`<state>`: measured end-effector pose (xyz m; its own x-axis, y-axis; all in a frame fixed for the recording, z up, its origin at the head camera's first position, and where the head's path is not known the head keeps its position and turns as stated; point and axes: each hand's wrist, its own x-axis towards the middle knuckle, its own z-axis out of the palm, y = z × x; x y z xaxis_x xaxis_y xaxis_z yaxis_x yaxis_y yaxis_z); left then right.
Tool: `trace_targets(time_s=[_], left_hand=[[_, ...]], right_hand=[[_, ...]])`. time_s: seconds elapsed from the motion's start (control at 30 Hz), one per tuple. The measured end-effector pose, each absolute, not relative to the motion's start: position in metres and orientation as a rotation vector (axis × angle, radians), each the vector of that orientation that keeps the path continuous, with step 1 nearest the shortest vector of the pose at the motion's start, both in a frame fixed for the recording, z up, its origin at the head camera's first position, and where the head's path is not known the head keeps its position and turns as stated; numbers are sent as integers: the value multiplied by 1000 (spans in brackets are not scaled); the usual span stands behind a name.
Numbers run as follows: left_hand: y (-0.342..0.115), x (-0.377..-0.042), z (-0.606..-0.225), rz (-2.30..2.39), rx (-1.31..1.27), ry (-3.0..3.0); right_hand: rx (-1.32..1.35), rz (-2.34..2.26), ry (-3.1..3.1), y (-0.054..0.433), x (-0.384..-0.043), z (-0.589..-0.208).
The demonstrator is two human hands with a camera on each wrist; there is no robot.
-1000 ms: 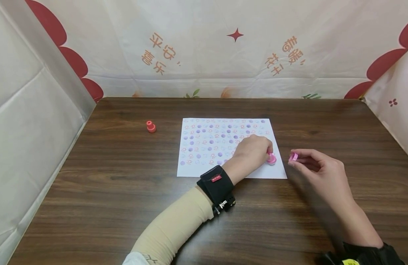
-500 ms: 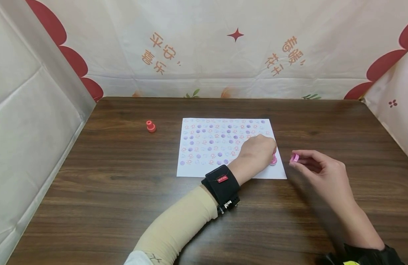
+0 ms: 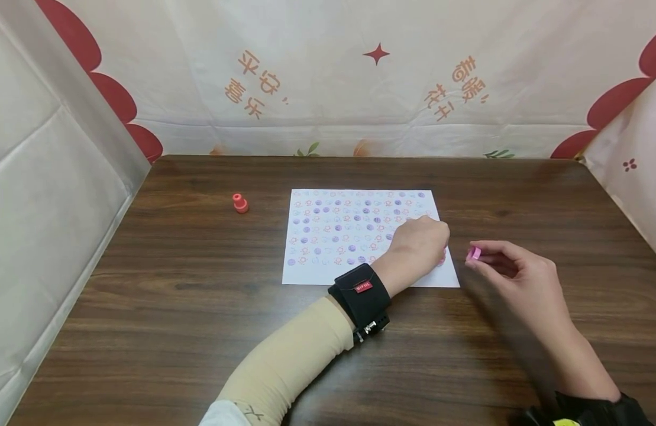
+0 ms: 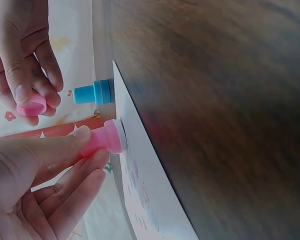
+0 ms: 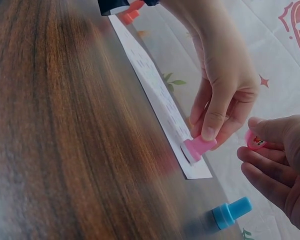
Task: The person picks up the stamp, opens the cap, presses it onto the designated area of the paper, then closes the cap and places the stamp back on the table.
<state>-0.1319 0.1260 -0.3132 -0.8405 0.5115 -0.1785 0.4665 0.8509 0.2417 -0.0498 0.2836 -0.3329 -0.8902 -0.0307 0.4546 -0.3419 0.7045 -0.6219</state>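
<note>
My left hand (image 3: 417, 244) pinches a pink toy stamp (image 4: 101, 141) between thumb and fingers, its wide white-rimmed end down on the printed paper (image 3: 328, 273). In the head view the hand covers most of that stamp. Rows of small purple, red and pale blue prints run across the sheet. Just off the paper's right edge, my right hand (image 3: 524, 287) holds a small pink cap (image 3: 474, 253) between thumb and fingers. A picture shows on the cap's end in the right wrist view.
A blue capped stamp (image 5: 232, 213) stands on the wooden table (image 3: 173, 319) beyond the paper's right end, unseen from the head. To the paper's left stands a red stamp (image 3: 240, 203). Printed white cloth (image 3: 317, 77) hangs behind the table.
My left hand has slid a little to the right over the paper with the pink stamp, which is now mostly hidden in the head view. The right hand with the cap stays nearly still.
</note>
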Motion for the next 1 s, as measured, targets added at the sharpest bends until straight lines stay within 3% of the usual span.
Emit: trace_targets(time_s=[1.0], left_hand=[[134, -134, -307, 189, 785, 2801]], right_hand=[[303, 989, -2505, 283, -50, -324]])
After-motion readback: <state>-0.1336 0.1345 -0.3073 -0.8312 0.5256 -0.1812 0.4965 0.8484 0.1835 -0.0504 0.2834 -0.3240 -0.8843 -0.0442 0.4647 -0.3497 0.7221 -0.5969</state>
